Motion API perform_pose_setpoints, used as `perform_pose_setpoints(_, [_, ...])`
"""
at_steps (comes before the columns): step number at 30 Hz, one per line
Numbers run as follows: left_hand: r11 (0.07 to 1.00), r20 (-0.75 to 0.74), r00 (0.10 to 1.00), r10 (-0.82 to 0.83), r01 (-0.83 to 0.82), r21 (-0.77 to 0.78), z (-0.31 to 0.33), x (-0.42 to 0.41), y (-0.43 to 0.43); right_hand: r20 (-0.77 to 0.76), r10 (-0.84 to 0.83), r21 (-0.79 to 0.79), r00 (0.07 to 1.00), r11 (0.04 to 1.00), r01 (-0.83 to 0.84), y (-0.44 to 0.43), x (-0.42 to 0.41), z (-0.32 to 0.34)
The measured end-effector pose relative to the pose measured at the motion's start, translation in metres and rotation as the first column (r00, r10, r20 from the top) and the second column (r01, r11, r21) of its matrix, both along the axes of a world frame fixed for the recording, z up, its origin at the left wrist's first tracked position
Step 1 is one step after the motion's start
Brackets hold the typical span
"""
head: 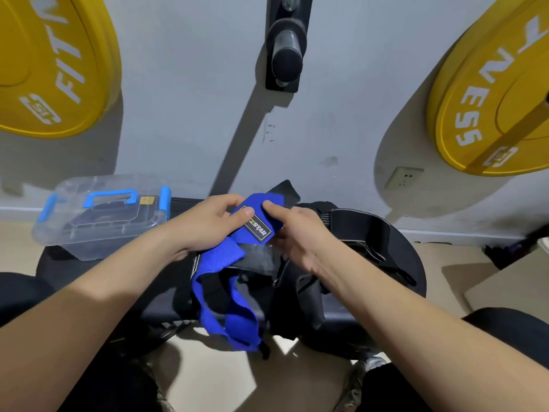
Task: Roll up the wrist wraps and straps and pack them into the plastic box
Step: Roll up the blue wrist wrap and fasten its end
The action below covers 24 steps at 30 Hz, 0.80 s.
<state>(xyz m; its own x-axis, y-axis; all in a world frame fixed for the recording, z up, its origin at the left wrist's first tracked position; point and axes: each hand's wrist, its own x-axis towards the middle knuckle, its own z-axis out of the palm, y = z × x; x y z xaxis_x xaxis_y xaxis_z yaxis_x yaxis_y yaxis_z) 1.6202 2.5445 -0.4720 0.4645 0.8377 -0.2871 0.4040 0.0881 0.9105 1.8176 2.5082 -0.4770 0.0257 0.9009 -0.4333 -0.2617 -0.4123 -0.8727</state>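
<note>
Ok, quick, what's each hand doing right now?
Left hand: pinching the blue wrist wrap.
Right hand: pinching the same wrap's other edge.

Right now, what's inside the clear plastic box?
Through the closed lid of the plastic box, dark shapes show, perhaps black straps; glare and the blue handle hide the rest.

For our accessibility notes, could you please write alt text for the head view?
The left hand and right hand pinch the labelled end of a blue wrist wrap above a black bench, the rest dangling. A clear plastic box sits left, black straps right.
</note>
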Motion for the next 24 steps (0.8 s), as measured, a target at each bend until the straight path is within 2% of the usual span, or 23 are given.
perform_pose_setpoints(2, [0.993, -0.099, 0.992, 0.073, -0.063, 0.097, -0.001, -0.008, 0.001, 0.093, 0.013, 0.147, 0.996, 0.989, -0.027, 0.003, -0.009, 0.003])
perform_pose_setpoints(5, [0.961, -0.222, 0.955, 0.195, -0.141, 0.238, 0.000, -0.018, -0.002, 0.360, -0.086, 0.305, 0.929, 0.952, -0.030, 0.004, -0.024, 0.005])
perform_pose_setpoints(7, [0.967, -0.213, 0.966, 0.146, -0.094, 0.236, 0.004, -0.028, -0.006, 0.408, -0.207, 0.337, 0.889, 0.939, 0.064, 0.007, -0.031, 0.006])
perform_pose_setpoints(9, [0.988, -0.198, 0.980, 0.033, -0.002, 0.154, 0.011, -0.037, -0.011, 0.312, -0.289, 0.302, 0.905, 0.933, 0.193, 0.012, -0.030, 0.008])
perform_pose_setpoints(11, [0.996, -0.195, 0.979, -0.061, 0.073, 0.053, 0.016, -0.044, -0.015, 0.147, -0.306, 0.218, 0.941, 0.937, 0.271, 0.017, -0.024, 0.012])
perform_pose_setpoints(15, [0.994, -0.175, 0.979, -0.107, 0.109, 0.000, 0.015, -0.053, -0.014, -0.136, -0.239, 0.071, 0.961, 0.966, 0.250, 0.024, -0.023, 0.027])
perform_pose_setpoints(16, [0.996, -0.137, 0.987, -0.086, 0.088, 0.004, 0.015, -0.054, -0.013, -0.196, -0.193, 0.061, 0.962, 0.976, 0.208, 0.023, -0.025, 0.031])
perform_pose_setpoints(18, [1.000, -0.009, 1.000, -0.016, 0.016, 0.004, 0.015, -0.056, -0.011, -0.223, 0.020, 0.097, 0.975, 0.995, 0.002, 0.019, -0.026, 0.037])
perform_pose_setpoints(21, [0.989, 0.206, 0.968, 0.145, -0.135, -0.062, 0.020, -0.056, -0.007, -0.094, 0.387, 0.192, 0.917, 0.911, -0.365, 0.005, -0.032, 0.030])
perform_pose_setpoints(24, [0.952, 0.309, 0.902, 0.300, -0.264, -0.152, 0.026, -0.059, -0.001, 0.126, 0.530, 0.126, 0.838, 0.830, -0.544, -0.007, -0.043, 0.012])
